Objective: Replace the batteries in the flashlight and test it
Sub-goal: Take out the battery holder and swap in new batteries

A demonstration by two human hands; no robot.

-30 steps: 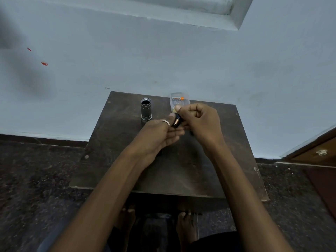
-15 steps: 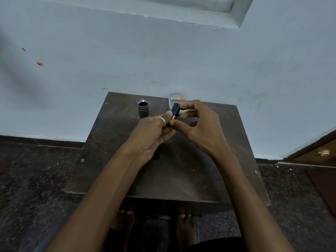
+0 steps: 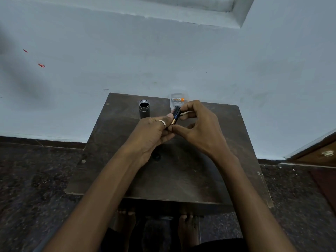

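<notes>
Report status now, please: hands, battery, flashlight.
Left hand and right hand both pinch one battery, above the table. Flashlight body upright, open, empty-looking. Nothing blocks it.

A dark wooden counter (image 3: pixel 181 179) stands against a pale blue wall (image 3: pixel 163 60) with two red marks (image 3: pixel 41 65). Speckled dark floor (image 3: pixel 36 179) surrounds it; a wooden door (image 3: pixel 320 153) shows at right.

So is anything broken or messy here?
Nothing looks broken or spilled. The flashlight stands upright and open on the table, and both hands hold a battery.
</notes>
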